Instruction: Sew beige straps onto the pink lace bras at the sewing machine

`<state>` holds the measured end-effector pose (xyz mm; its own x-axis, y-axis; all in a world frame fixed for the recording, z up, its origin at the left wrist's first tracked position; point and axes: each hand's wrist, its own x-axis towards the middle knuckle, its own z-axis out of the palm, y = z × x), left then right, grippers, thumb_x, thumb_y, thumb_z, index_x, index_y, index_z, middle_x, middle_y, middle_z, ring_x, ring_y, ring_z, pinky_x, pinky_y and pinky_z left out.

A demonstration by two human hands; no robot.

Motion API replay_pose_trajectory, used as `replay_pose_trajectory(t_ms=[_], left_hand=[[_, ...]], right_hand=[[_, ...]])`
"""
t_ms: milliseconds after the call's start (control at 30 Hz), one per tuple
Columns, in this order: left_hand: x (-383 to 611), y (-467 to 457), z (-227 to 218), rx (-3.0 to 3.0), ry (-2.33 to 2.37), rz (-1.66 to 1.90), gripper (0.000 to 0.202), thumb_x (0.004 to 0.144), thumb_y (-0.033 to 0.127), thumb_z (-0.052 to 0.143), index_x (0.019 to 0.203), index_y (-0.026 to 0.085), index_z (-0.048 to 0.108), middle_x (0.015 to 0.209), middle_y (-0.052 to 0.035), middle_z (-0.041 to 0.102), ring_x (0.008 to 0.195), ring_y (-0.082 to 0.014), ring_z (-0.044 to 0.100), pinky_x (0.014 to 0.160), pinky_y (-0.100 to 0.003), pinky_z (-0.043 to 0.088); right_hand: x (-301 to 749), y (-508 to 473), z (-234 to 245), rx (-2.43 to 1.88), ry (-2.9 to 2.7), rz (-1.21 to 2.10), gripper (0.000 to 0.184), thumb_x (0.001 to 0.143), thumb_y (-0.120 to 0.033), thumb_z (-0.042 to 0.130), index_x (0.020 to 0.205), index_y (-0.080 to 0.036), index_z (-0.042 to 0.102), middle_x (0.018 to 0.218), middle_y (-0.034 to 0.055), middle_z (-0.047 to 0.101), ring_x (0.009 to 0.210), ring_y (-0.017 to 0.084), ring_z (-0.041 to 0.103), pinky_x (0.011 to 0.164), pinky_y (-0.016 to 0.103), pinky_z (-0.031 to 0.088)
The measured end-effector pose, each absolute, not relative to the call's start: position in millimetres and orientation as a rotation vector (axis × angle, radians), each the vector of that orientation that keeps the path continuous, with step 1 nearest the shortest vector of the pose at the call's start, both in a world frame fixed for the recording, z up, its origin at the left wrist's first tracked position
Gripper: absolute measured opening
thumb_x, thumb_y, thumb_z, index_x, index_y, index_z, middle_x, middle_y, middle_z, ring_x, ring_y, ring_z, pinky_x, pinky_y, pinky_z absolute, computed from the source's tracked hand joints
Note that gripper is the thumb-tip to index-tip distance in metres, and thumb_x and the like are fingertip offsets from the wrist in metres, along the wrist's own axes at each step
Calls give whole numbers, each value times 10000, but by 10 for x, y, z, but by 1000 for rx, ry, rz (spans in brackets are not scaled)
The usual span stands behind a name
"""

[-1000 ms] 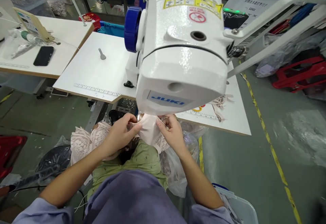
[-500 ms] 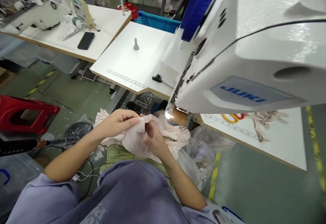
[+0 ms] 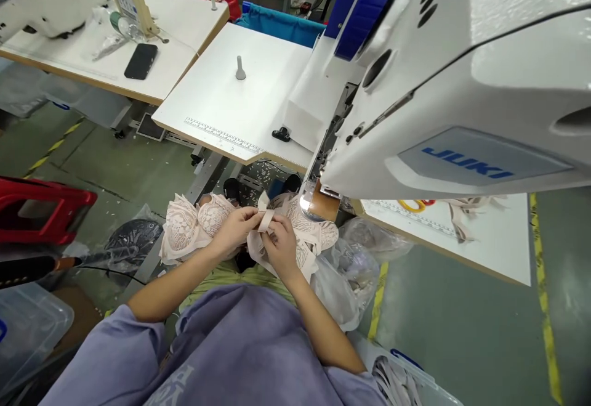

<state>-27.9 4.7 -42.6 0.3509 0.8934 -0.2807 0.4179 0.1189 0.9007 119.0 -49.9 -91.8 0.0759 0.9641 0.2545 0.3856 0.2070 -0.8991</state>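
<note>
Over my lap lies a pale pink lace bra (image 3: 178, 230), its moulded cups showing to the left of my hands and more lace to the right. My left hand (image 3: 237, 228) pinches a pale pink strap (image 3: 265, 220), which stands up in a loop or fold between my fingers. From the other side my right hand (image 3: 281, 247) is closed on the same strap, thumb and fingers together. Just beyond my right hand is the needle end of the white sewing machine (image 3: 443, 153), with a lit brown plate (image 3: 324, 201) beneath it.
A white worktable (image 3: 217, 95) carries a grey peg (image 3: 240, 68) and a black clip (image 3: 281, 134). Yellow-handled scissors (image 3: 412, 206) and fabric strips (image 3: 459, 221) lie on the right tabletop. At left are a phone (image 3: 141, 61) and a red stool (image 3: 44, 209). Plastic bags (image 3: 344, 289) hang at right.
The bra cups have come into view on the left as the fabric shifted. My hands have turned the strap, which now stands up in a loop. The head view has moved slightly.
</note>
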Motion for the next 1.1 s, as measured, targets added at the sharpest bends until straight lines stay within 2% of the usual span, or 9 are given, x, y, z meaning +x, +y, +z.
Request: replay_pose_trajectory(t_ms=[167,300,467,633,767,867,933,1000,1100], left_hand=[[-241,2,-188,1661,1243,524,331,965,372,476,699,180,518,638,22,490,615,-127,442,589,-252,310],[-209,-49,-10,1778,1168,448,322,1002,357,418,778,175,563,685,10,550,626,-129,478,589,-251,325],[-104,-99,-7,1673,1197,488,318,1013,356,388,856,181,602,792,-13,640,730,-151,573,669,-252,422],[66,-86,-63,1704,1292,519,328,992,417,429,802,186,565,725,3,593,693,-156,548,646,-266,391],[60,41,-155,1803,1337,441,391,982,470,440,714,201,533,658,7,581,643,-160,532,616,-268,354],[4,111,-254,1949,1286,326,402,992,452,405,685,214,509,620,0,583,610,-173,526,609,-282,333],[-8,104,-263,1994,1239,251,403,994,454,395,693,216,519,635,-8,605,616,-181,541,611,-285,338],[10,71,-201,1945,1203,214,398,999,455,385,738,213,563,704,-21,656,658,-188,580,624,-279,368],[54,28,-29,1762,1166,235,386,1000,451,395,804,202,615,806,-41,703,720,-186,625,638,-263,423]], right_hand=[[1478,-502,-708,-1408,-1539,611,212,934,-329,619,1108,-225,681,892,35,688,697,163,607,685,326,540],[1568,-426,-534,-1425,-1656,623,315,982,-341,557,1265,-256,665,1051,58,727,806,174,675,734,322,566],[1527,-434,-614,-1448,-1565,488,240,964,-355,605,1138,-246,729,1036,72,739,897,192,704,787,332,598],[1503,-531,-735,-1421,-1663,409,242,993,-307,522,922,-243,745,947,63,756,891,194,702,815,350,593],[2098,-362,-674,-1548,-1821,412,199,976,-314,535,987,-285,731,986,4,743,935,171,696,851,310,573],[2992,-25,-497,-1937,-1617,195,300,999,-210,407,1138,-187,672,1106,98,694,1084,231,640,967,399,504],[3563,236,-364,-2182,-1488,100,335,946,-133,450,1244,-104,601,1243,197,627,1181,288,575,1009,453,442],[3943,441,-265,-2370,-1531,156,327,904,-133,547,1218,-62,607,1175,227,645,1103,284,602,938,402,436],[4096,479,-201,-2457,-1644,248,265,933,-186,550,1131,-33,635,1070,215,660,972,213,631,827,336,404]])
